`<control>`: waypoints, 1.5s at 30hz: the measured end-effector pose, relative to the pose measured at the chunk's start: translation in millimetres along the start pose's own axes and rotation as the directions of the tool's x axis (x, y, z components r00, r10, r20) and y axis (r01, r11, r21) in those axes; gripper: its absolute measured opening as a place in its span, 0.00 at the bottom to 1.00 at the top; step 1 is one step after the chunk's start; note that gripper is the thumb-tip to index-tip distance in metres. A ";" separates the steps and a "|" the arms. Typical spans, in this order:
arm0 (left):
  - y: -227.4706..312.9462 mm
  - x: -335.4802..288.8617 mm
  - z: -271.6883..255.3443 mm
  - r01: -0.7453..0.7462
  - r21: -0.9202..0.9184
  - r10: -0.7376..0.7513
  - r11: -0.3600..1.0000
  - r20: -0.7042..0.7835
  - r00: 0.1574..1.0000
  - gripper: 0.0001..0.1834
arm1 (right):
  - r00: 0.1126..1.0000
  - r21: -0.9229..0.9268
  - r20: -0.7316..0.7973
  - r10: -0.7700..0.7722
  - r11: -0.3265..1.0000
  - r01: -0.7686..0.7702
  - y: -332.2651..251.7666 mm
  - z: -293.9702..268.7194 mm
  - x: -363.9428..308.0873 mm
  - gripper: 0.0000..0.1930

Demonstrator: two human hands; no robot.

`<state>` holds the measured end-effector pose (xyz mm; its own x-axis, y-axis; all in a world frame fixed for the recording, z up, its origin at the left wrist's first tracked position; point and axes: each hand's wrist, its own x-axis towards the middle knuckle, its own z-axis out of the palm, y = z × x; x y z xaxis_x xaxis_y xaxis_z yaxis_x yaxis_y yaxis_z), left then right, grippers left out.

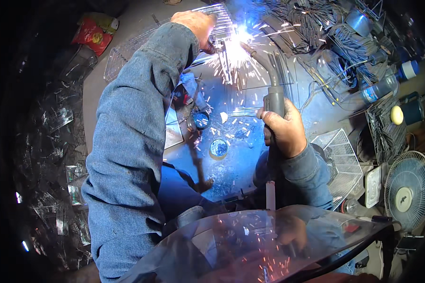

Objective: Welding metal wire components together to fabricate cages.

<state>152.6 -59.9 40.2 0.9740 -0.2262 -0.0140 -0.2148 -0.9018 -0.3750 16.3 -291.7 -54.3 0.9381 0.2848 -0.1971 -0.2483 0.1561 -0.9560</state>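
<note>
A welding torch (274, 101) is in my right hand (289, 130), its fingers wrapped round the grey handle. The bent metal neck points up and left to a bright white-blue arc, with sparks spraying down over the table. At the far side, my left hand (195, 24) is closed on a wire grid (218, 15) beside the arc. Glare hides the spot being welded, and the left fingertips are partly hidden. Thin metal rods (281, 66) lie just right of the torch neck.
Bundles of metal rods (311, 19) crowd the far right, near a plastic bottle (380, 89). A wire basket (337, 160) and a fan (409, 191) stand at the right. A round tin (218, 148) is mid-table. A clear visor (250, 236) crosses the lower view.
</note>
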 end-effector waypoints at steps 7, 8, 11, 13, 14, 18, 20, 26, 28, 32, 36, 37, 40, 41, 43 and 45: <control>-2.0 0.7 6.8 -0.031 -0.078 0.027 0.996 -0.049 0.998 0.40 | 0.999 0.020 -0.044 0.002 1.000 -0.001 -1.1 0.7 -0.9 0.09; -1.2 1.4 8.4 -0.040 -0.078 0.034 0.996 -0.085 0.996 0.39 | 0.999 -0.040 -0.031 -0.008 0.999 0.007 -2.0 -2.2 -0.3 0.09; -0.7 0.3 5.9 0.015 -0.123 -0.018 0.992 -0.022 1.000 0.35 | 1.000 -0.120 -0.020 -0.002 0.993 -0.001 -4.2 -3.9 0.2 0.10; -4.9 -2.5 8.2 0.043 -0.094 -0.046 0.995 -0.030 0.998 0.34 | 1.000 -0.146 -0.016 0.009 0.989 -0.011 -3.9 -3.3 -0.6 0.10; -10.2 -0.2 15.2 0.094 -0.064 -0.096 0.994 -0.034 0.995 0.37 | 0.999 -0.057 -0.025 -0.047 0.997 0.046 -1.2 -4.1 -0.3 0.10; -3.4 -13.7 33.1 0.082 -0.182 -0.101 0.980 -0.093 0.991 0.37 | 0.995 -0.057 -0.097 -0.027 0.998 0.021 -6.9 -14.6 -7.8 0.13; 7.5 -30.9 61.1 0.088 -0.159 -0.138 0.983 -0.337 0.931 0.27 | 0.994 0.060 -0.101 -0.047 0.997 0.053 5.7 -12.5 -10.2 0.13; 18.3 -92.5 85.6 0.196 -0.136 -0.238 0.971 -0.508 0.828 0.44 | 0.997 0.076 0.054 0.063 0.995 -0.067 47.7 -24.8 15.2 0.13; -22.3 -95.1 92.8 0.367 -0.082 -0.360 0.927 -0.469 0.806 0.33 | 0.995 0.067 0.092 0.036 0.997 -0.042 44.2 -12.2 21.1 0.11; -118.5 -72.9 31.5 0.391 -0.031 -0.375 0.920 -0.360 0.854 0.13 | 0.986 0.067 0.164 0.038 0.996 -0.050 48.0 2.3 29.1 0.10; -148.9 -83.5 -103.0 0.508 -0.023 -0.449 0.861 -0.504 0.738 0.09 | 0.972 0.004 0.233 0.025 1.000 -0.026 52.2 1.7 40.2 0.10; -141.7 -85.0 -129.4 0.493 0.028 -0.420 0.870 -0.482 0.769 0.09 | 0.975 -0.010 0.223 0.020 1.000 -0.018 55.1 -1.1 42.3 0.11; -95.5 -94.0 -163.3 0.338 0.069 -0.262 0.939 -0.492 0.830 0.10 | 0.963 -0.010 0.266 -0.043 0.999 0.047 70.2 -11.2 59.1 0.10; -70.7 -104.7 -164.8 0.255 0.146 -0.168 0.956 -0.441 0.882 0.10 | 0.981 -0.020 0.188 -0.043 0.999 0.047 81.8 -14.9 66.7 0.10; -37.3 -123.5 -139.9 0.097 0.126 -0.047 0.987 -0.352 0.935 0.09 | 0.973 -0.011 0.194 -0.124 0.992 0.128 98.9 -20.8 83.7 0.10; -16.0 -147.2 -86.4 0.010 0.015 -0.006 1.000 -0.251 0.968 0.09 | 0.963 -0.030 0.267 -0.029 0.999 0.038 91.2 -16.4 87.6 0.11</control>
<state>6.4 -44.0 128.3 0.9260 -0.3056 0.2217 -0.2035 -0.8986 -0.3887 79.8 -268.1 -162.3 0.8464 0.5222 -0.1042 -0.2048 0.1386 -0.9689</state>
